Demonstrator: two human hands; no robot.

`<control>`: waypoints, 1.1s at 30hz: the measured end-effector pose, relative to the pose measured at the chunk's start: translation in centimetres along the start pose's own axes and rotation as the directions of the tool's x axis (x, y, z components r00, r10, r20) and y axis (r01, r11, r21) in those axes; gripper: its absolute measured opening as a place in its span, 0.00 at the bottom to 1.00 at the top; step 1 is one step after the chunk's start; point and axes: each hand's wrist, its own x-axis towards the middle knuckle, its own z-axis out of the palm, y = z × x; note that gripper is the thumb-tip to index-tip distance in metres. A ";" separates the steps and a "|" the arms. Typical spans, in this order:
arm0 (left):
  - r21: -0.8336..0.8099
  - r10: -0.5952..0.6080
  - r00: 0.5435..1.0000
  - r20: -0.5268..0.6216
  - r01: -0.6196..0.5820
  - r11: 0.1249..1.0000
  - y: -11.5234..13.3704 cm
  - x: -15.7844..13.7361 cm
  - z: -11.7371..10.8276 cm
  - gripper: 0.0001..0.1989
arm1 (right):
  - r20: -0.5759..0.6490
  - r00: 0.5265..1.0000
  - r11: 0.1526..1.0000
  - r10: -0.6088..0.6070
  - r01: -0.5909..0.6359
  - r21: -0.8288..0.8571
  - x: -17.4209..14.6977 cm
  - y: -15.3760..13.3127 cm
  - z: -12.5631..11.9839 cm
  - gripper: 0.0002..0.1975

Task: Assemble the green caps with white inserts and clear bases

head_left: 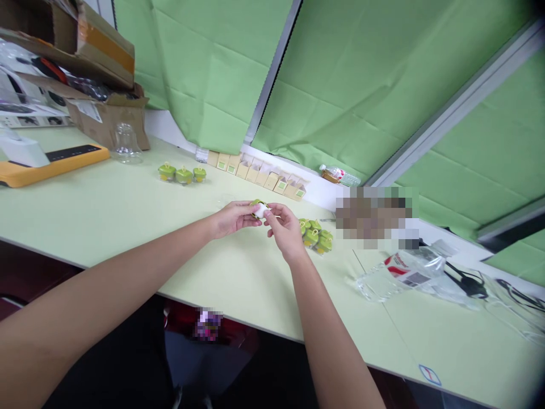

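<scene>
Above the table, my left hand (233, 219) is closed around a small green lid (256, 202) like those on the containers nearby. A soft-looking white piece (261, 212) lies against the lid's underside. My right hand (284, 226) meets it from the other side, thumb and fingers pinching at the white piece. To the right of that hand stand several small clear containers with green lids (315, 236). Three more green-lidded containers (184, 174) sit in a row farther left. Behind my left hand, a faint clear plastic piece (225, 200) rests on the table.
Small cardboard boxes (255, 170) line the wall side. A clear bottle (340, 175) lies on the ledge. Cardboard cartons (106, 113), a clear dome (126, 145) and an orange-black device (63, 162) occupy the left. At right are a large plastic bottle (395, 275) and cables (472, 284).
</scene>
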 end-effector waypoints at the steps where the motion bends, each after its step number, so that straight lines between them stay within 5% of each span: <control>1: 0.001 0.003 1.000 0.005 -0.003 1.000 0.0 0.0 0.0 0.10 | 0.004 1.000 1.000 0.007 -0.007 0.011 0.0 0.0 0.0 0.20; 13: 0.025 0.052 0.998 0.045 -0.053 0.998 -0.6 0.1 0.5 0.12 | -0.066 0.995 0.997 0.073 -0.072 0.011 -0.1 0.0 0.2 0.20; 25: 0.037 0.072 0.994 -0.087 -0.069 0.997 -1.0 0.7 0.0 0.14 | -0.119 0.985 0.992 0.122 -0.119 0.032 0.1 0.3 0.2 0.20; 33: 0.378 0.164 0.959 -0.230 -0.067 0.923 -1.1 1.1 -0.4 0.12 | -0.128 0.980 0.984 0.150 -0.134 0.121 0.2 1.0 0.6 0.21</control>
